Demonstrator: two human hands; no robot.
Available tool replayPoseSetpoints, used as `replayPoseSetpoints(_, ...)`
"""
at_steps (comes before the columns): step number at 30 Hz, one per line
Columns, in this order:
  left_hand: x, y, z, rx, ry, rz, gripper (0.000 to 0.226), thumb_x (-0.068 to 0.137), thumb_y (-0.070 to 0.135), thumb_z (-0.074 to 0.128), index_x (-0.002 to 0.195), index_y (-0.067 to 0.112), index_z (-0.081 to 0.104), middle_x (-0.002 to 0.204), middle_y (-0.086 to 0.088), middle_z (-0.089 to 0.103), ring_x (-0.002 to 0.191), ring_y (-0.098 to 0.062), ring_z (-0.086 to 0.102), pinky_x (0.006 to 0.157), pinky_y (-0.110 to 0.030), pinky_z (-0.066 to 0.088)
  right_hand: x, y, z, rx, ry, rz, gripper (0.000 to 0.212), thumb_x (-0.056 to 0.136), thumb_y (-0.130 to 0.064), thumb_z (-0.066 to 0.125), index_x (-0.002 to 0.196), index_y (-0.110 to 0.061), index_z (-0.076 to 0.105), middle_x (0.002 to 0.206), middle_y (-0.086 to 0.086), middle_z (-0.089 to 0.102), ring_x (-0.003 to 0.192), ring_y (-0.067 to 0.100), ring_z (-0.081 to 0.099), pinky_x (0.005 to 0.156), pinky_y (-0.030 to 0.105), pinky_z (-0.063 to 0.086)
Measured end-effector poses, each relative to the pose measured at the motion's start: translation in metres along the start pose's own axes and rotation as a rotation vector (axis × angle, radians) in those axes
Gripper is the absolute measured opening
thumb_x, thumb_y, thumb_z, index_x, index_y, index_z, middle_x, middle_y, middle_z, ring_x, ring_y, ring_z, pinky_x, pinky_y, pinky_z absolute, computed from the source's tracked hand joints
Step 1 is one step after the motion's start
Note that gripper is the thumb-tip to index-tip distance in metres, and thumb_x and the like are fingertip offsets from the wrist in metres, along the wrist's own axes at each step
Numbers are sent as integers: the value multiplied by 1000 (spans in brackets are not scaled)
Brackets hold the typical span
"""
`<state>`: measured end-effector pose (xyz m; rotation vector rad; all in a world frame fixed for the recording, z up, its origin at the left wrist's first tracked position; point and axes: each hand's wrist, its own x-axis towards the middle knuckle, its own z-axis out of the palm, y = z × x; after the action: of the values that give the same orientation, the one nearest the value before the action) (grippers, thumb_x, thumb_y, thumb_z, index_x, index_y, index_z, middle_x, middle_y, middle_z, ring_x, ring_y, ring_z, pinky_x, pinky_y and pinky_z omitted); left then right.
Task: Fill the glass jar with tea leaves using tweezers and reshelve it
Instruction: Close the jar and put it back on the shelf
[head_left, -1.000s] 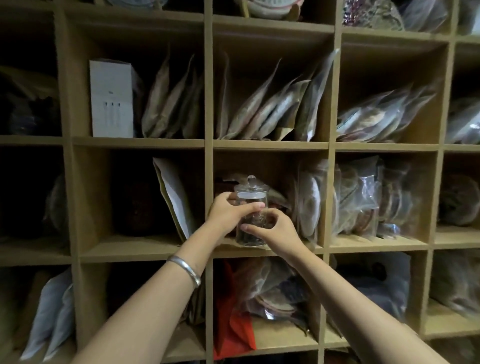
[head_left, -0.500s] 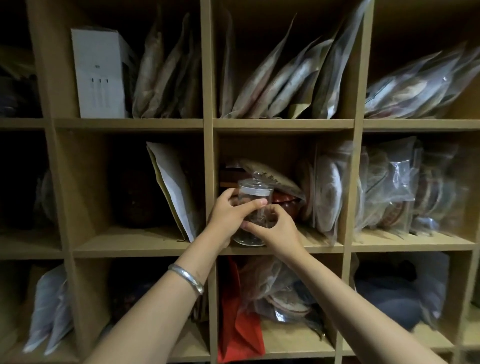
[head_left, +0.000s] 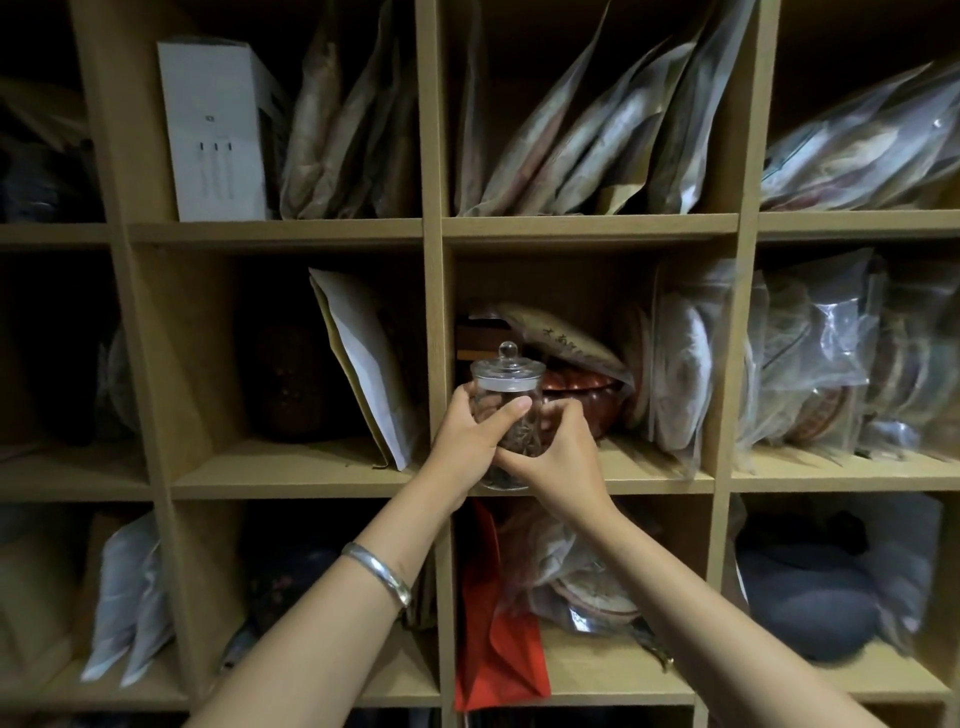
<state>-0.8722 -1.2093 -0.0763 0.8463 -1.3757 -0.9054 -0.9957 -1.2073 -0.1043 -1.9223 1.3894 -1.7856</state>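
jar: the glass jar (head_left: 506, 415) sits at the front lip of the middle cubby, lid on, with dark tea leaves visible through the glass. Can't quite tell if its base is fully down on the shelf board (head_left: 654, 480) or just at the edge.
left hand: the left hand (head_left: 467, 441) is wrapped round the jar's left side, thumb across the front.
right hand: the right hand (head_left: 558, 457) is cupped on the lower right, fingers curled round the back, so both have a proper hold.
stage: my guess is the filling part is done and this is the reshelving bit.
behind it: a reddish-brown pot (head_left: 582, 395) and a paper packet (head_left: 561, 338) crowd the cubby right behind the jar, not much room tbh.
what could go wrong: push it in too far and it bumps the pot. Let go too early and it tips off the lip.
lid: the glass lid (head_left: 508, 364) probably just rests there, so any tilt could send it sliding.
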Motion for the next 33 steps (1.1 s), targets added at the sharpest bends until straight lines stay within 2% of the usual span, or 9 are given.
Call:
replayPoseSetpoints(3, -3, -4, 1, 16, 19, -43, 65, 80, 42, 76, 135, 21, 49, 127, 4, 63, 115, -11, 62, 92, -27, 52, -2, 0, -1, -80, 2, -22, 69, 51, -67, 74, 96, -29, 39, 95, -14, 51, 86, -3, 50, 59, 13, 35)
replayPoseSetpoints(8, -12, -4, 1, 108, 67, -85, 64, 83, 48, 71, 133, 18, 45, 127, 5, 59, 120, -14, 56, 98, -30, 48, -5, 0, 2, -99, -3, -27, 61, 56, -60, 73, 95, -24, 43, 93, -7, 54, 83, 3, 52, 58, 14, 35)
replayPoseSetpoints(11, -18, 6, 5, 327, 89, -92, 71, 92, 53, 57, 144, 10, 35, 140, -5, 53, 128, -24, 51, 105, -41, 44, -3, -4, 6, -146, -29, -47, 53, 61, -54, 73, 91, -22, 43, 89, -6, 54, 79, 6, 51, 57, 14, 33)
replayPoseSetpoints(14, -22, 19, 13, 790, 175, -132, 61, 100, 50, 41, 133, 0, 41, 128, -17, 58, 113, -32, 59, 83, -38, 50, -2, -6, 8, -166, -25, -46, 46, 65, -50, 69, 90, -20, 45, 85, -4, 54, 75, 9, 50, 54, 15, 30)
replayPoseSetpoints(16, -25, 25, 12, 896, 184, -112, 48, 103, 43, 40, 124, 0, 48, 117, -16, 62, 100, -29, 61, 62, -31, 42, -4, -8, 10, -149, -31, -26, 50, 62, -57, 61, 92, -20, 46, 86, -4, 55, 76, 10, 51, 55, 17, 32)
replayPoseSetpoints(21, -33, 16, -7, 790, 195, 44, 36, 97, 40, 54, 112, 9, 63, 106, -7, 68, 100, -25, 64, 80, -36, 51, -7, -7, 8, -143, -62, -12, 61, 65, -60, 70, 108, -22, 49, 102, -8, 55, 92, 7, 52, 70, 18, 41)
replayPoseSetpoints(25, -36, 8, -11, 670, 269, 156, 37, 89, 44, 66, 110, 13, 70, 99, -4, 74, 94, -19, 69, 77, -31, 53, -22, 0, 0, -140, -73, -70, 78, 67, -60, 72, 129, -20, 45, 114, -7, 48, 102, 3, 49, 82, 14, 41)
replayPoseSetpoints(29, -39, 7, -15, 909, 400, 240, 44, 84, 56, 66, 100, 16, 73, 86, 1, 74, 84, -19, 69, 65, -29, 51, -29, 1, -4, -108, -61, -102, 69, 71, -49, 76, 126, -19, 47, 115, -3, 52, 101, 6, 54, 86, 23, 50)
replayPoseSetpoints(33, -38, 8, -28, 811, 386, 264, 18, 83, 37, 74, 93, 22, 74, 76, 12, 71, 77, -6, 67, 62, -18, 45, -23, -1, -4, -89, -92, -83, 70, 71, -47, 78, 128, -18, 50, 118, -3, 57, 103, 6, 55, 88, 21, 48)
